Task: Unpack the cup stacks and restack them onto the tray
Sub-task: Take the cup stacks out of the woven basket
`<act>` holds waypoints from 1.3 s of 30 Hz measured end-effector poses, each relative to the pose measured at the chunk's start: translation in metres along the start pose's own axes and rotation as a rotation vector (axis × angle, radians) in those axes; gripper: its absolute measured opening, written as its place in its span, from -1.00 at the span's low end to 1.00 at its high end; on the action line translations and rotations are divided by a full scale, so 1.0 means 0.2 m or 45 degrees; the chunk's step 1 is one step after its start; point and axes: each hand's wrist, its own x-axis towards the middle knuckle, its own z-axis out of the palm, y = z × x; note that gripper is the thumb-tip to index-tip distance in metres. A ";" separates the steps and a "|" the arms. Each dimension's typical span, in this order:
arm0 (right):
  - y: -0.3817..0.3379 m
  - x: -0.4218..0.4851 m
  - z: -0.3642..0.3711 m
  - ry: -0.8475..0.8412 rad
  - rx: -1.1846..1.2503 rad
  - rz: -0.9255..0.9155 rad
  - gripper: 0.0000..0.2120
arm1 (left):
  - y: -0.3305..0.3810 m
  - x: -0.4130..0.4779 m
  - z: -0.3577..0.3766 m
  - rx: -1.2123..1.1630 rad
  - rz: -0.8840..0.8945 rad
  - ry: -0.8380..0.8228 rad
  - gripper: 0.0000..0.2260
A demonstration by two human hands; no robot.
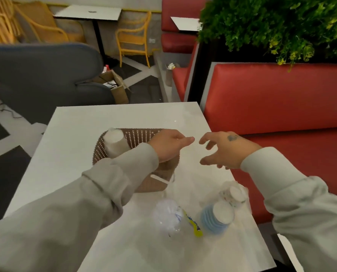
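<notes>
Over the brown perforated tray (144, 137) on the white counter (75, 134) my left hand (168, 145) hovers, fingers straight. My right hand (224, 152), just right of the tray, is spread and empty. A white paper cup stack (115, 143) sits in the tray's far-left corner. A blue-ribbed cup stack (216, 216) sits on the counter, on my side of the tray.
</notes>
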 end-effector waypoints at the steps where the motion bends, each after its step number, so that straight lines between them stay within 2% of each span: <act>1: -0.05 0.04 0.01 0.005 0.018 -0.040 -0.51 | -0.01 -0.02 -0.05 -0.023 0.013 0.048 -0.57; 6: -0.32 0.19 0.10 0.029 0.087 -0.220 -0.68 | -0.10 -0.09 -0.29 0.106 0.023 0.275 -0.64; 10: -0.47 0.34 0.22 -0.036 0.042 -0.272 -0.62 | -0.24 -0.12 -0.46 0.162 0.013 0.392 -0.68; 13: -0.55 0.51 0.36 -0.204 -0.102 -0.219 -0.54 | -0.35 -0.13 -0.57 0.278 -0.016 0.467 -0.70; 18: -0.63 0.71 0.57 -0.431 -0.241 -0.176 -0.36 | -0.50 -0.12 -0.64 0.510 -0.082 0.365 -0.63; 23: -0.69 0.86 0.72 -0.516 -0.274 -0.147 -0.25 | -0.62 -0.09 -0.67 0.572 0.021 0.273 -0.70; 26: -0.70 0.91 0.75 -0.562 -0.165 -0.106 -0.23 | -0.67 -0.08 -0.68 0.585 0.074 0.258 -0.72; 30: -0.70 0.95 0.79 -0.556 0.019 -0.069 -0.22 | -0.73 -0.06 -0.70 0.535 0.132 0.239 -0.75; 34: -0.70 0.96 0.87 -0.461 0.133 -0.103 -0.22 | -0.78 -0.05 -0.72 0.517 0.199 0.211 -0.76; 39: -0.68 0.97 0.89 -0.429 0.203 -0.090 -0.33 | -0.82 -0.04 -0.73 0.502 0.260 0.280 -0.76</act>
